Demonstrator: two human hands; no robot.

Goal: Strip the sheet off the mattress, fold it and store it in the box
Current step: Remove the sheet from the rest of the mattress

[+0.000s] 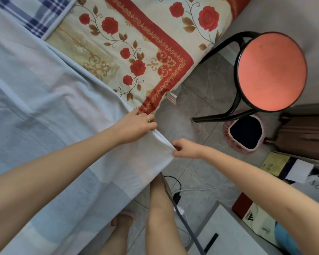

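Home bedroom: mattress (155,52) in rose-print cover, pale blue sheet (44,107) spread over it, plaid bedding (35,15) at far end. Round orange-seated stool (271,70) on black legs beside bed, on grey tiled floor (201,89). Loose cables (201,189) and printed carrier bags (252,216) on floor; pink slipper (125,213) on foot.

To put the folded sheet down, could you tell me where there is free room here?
Bare: the stool seat; the floral mattress between the blue sheet and its red border; floor tiles between bed corner and stool. Crowded: cables by the feet, bags lower right.
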